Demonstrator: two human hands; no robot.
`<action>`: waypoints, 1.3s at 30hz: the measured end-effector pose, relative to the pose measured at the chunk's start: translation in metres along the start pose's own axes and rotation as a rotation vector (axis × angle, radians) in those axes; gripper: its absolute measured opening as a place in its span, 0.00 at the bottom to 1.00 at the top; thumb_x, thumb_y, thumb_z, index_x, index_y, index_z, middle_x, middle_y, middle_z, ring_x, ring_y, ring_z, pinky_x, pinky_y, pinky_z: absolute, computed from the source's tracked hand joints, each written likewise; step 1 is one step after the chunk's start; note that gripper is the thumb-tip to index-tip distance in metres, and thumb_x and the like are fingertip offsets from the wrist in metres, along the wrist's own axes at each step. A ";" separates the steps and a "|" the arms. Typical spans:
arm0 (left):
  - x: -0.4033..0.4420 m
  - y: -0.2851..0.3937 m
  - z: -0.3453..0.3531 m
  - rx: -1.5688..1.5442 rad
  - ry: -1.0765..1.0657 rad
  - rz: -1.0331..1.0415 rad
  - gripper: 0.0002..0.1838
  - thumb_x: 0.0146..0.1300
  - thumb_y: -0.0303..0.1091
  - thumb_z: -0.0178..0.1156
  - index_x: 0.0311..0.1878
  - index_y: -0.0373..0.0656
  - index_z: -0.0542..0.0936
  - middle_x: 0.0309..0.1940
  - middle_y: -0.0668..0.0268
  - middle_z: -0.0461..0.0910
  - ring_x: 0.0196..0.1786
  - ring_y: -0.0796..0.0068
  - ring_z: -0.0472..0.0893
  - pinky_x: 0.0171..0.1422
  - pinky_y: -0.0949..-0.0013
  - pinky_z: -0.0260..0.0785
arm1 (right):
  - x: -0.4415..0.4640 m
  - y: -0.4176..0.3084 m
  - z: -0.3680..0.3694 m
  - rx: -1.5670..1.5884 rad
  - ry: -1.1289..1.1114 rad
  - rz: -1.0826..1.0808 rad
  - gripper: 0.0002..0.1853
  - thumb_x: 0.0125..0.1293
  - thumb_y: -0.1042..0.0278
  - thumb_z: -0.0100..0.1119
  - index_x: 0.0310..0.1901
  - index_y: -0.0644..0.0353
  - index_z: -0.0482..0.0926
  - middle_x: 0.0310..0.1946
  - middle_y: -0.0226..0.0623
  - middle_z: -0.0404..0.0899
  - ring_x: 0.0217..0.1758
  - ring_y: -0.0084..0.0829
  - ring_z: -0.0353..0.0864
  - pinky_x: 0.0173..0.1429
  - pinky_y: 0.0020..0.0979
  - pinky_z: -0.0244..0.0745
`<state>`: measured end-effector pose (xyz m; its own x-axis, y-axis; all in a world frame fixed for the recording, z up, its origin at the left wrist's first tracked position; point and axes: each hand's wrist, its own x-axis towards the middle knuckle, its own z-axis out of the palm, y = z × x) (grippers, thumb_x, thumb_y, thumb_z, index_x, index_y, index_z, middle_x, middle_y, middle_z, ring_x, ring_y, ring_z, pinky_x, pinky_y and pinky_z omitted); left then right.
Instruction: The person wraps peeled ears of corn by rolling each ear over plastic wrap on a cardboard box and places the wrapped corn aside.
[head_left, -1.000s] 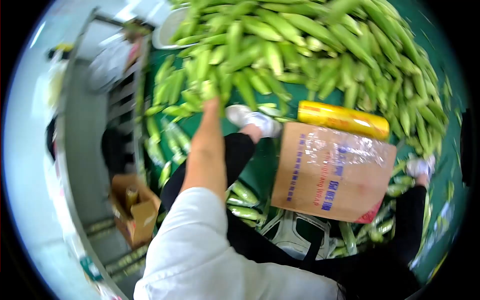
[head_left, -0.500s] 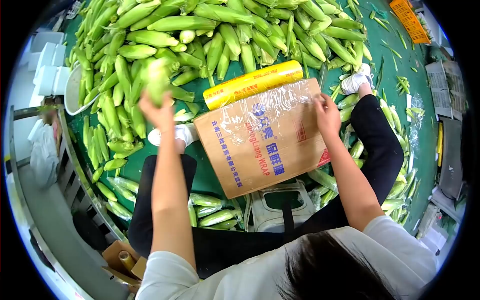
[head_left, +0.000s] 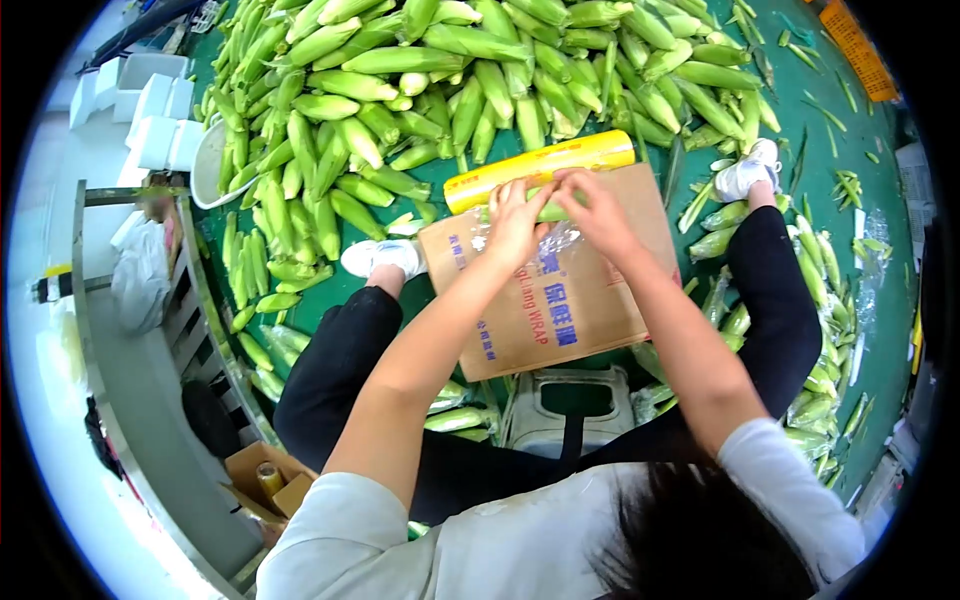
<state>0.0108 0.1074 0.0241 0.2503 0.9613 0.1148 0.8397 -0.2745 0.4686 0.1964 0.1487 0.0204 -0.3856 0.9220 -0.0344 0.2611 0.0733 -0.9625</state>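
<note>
A green-husked ear of corn (head_left: 550, 208) lies across the top of the cardboard box (head_left: 620, 290), partly covered by my fingers. My left hand (head_left: 513, 225) is closed around its left part. At the other end my right hand (head_left: 597, 212) has its fingers bent onto the corn; whether they also pinch film is hidden. Crumpled clear plastic wrap (head_left: 562, 238) shows under the corn, between both hands. Just beyond my fingers, a yellow roll of plastic wrap (head_left: 540, 170) rests along the box's far edge.
A large heap of unwrapped corn (head_left: 400, 85) fills the far side of the green floor. Wrapped ears (head_left: 815, 370) lie to the right beyond my leg. A white stool (head_left: 570, 410) stands between my legs. At left are a metal-framed rack (head_left: 85, 330) and a white basin (head_left: 207, 175).
My left hand has brought an ear of corn from the heap onto the box. My right hand has moved left from the box's right edge to the corn. The view has shifted slightly.
</note>
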 end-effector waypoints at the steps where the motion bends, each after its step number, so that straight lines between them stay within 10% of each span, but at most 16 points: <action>1: -0.011 -0.007 -0.001 -0.113 0.116 0.040 0.35 0.53 0.33 0.74 0.67 0.54 0.76 0.61 0.54 0.72 0.67 0.50 0.69 0.74 0.43 0.55 | -0.003 -0.003 0.008 -0.192 -0.027 -0.071 0.18 0.64 0.59 0.69 0.51 0.55 0.78 0.64 0.37 0.77 0.68 0.39 0.73 0.71 0.42 0.65; 6: -0.107 -0.033 -0.002 -0.089 0.104 0.044 0.25 0.57 0.37 0.72 0.59 0.52 0.80 0.63 0.58 0.72 0.65 0.52 0.70 0.72 0.45 0.57 | 0.004 -0.022 -0.005 -1.006 -0.221 -0.532 0.43 0.56 0.57 0.75 0.74 0.37 0.66 0.65 0.35 0.76 0.66 0.41 0.75 0.68 0.46 0.68; 14: -0.091 -0.051 -0.020 -0.020 0.156 0.183 0.07 0.62 0.28 0.64 0.42 0.41 0.77 0.41 0.57 0.82 0.49 0.55 0.82 0.61 0.48 0.70 | 0.017 -0.024 -0.022 -0.877 -0.395 -0.315 0.42 0.57 0.59 0.74 0.73 0.21 0.66 0.62 0.35 0.74 0.64 0.41 0.76 0.66 0.48 0.71; 17: -0.104 -0.035 -0.064 -0.159 0.004 0.276 0.07 0.66 0.27 0.62 0.45 0.39 0.77 0.36 0.56 0.82 0.38 0.51 0.84 0.41 0.57 0.77 | -0.026 -0.021 -0.032 -0.809 -0.545 -0.274 0.43 0.57 0.58 0.74 0.74 0.23 0.66 0.59 0.36 0.74 0.62 0.41 0.76 0.66 0.48 0.71; 23: -0.166 0.006 -0.037 -0.440 -0.348 0.078 0.05 0.71 0.31 0.60 0.46 0.42 0.78 0.41 0.57 0.80 0.43 0.54 0.83 0.46 0.60 0.76 | -0.137 -0.044 -0.033 -0.709 -0.797 -0.164 0.34 0.59 0.54 0.72 0.69 0.32 0.74 0.57 0.37 0.74 0.63 0.42 0.74 0.73 0.48 0.65; 26: -0.141 -0.014 0.000 -0.454 -0.362 0.069 0.03 0.67 0.31 0.63 0.41 0.46 0.81 0.43 0.58 0.80 0.43 0.54 0.83 0.46 0.60 0.76 | -0.135 -0.030 -0.016 -0.794 -0.532 -0.334 0.24 0.65 0.46 0.64 0.63 0.34 0.81 0.64 0.39 0.72 0.70 0.42 0.70 0.78 0.52 0.57; 30: -0.051 -0.007 -0.030 0.241 -0.519 0.060 0.26 0.49 0.42 0.75 0.51 0.48 0.79 0.45 0.60 0.83 0.57 0.53 0.80 0.56 0.51 0.74 | -0.051 -0.003 -0.003 -0.872 -0.248 -0.373 0.19 0.71 0.48 0.57 0.55 0.48 0.83 0.69 0.41 0.69 0.72 0.43 0.68 0.76 0.52 0.60; 32: 0.001 -0.024 -0.078 -0.128 -0.587 -0.337 0.44 0.49 0.49 0.80 0.68 0.46 0.73 0.48 0.58 0.84 0.55 0.61 0.83 0.58 0.59 0.76 | -0.005 0.001 -0.003 -0.896 -0.056 -0.474 0.20 0.70 0.48 0.59 0.57 0.49 0.81 0.65 0.41 0.72 0.68 0.43 0.71 0.72 0.47 0.66; 35: 0.038 -0.070 -0.114 -0.386 -0.249 -0.399 0.37 0.64 0.46 0.71 0.71 0.40 0.70 0.52 0.54 0.82 0.57 0.67 0.81 0.62 0.64 0.76 | -0.019 -0.045 0.003 -0.831 -0.367 -0.159 0.24 0.65 0.47 0.64 0.58 0.49 0.79 0.54 0.38 0.78 0.60 0.42 0.77 0.65 0.43 0.72; 39: 0.059 -0.059 -0.050 -0.626 -0.164 -0.062 0.21 0.74 0.41 0.59 0.65 0.41 0.77 0.55 0.61 0.83 0.60 0.70 0.80 0.67 0.65 0.72 | -0.034 -0.021 0.018 -1.005 -0.236 -0.474 0.31 0.49 0.48 0.77 0.56 0.45 0.81 0.45 0.36 0.82 0.53 0.40 0.82 0.55 0.46 0.77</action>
<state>-0.0479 0.1817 0.0476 0.3220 0.9458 -0.0409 0.4278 -0.1069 0.8975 0.1880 0.1084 0.0364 -0.7637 0.6335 0.1238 0.5954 0.7655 -0.2440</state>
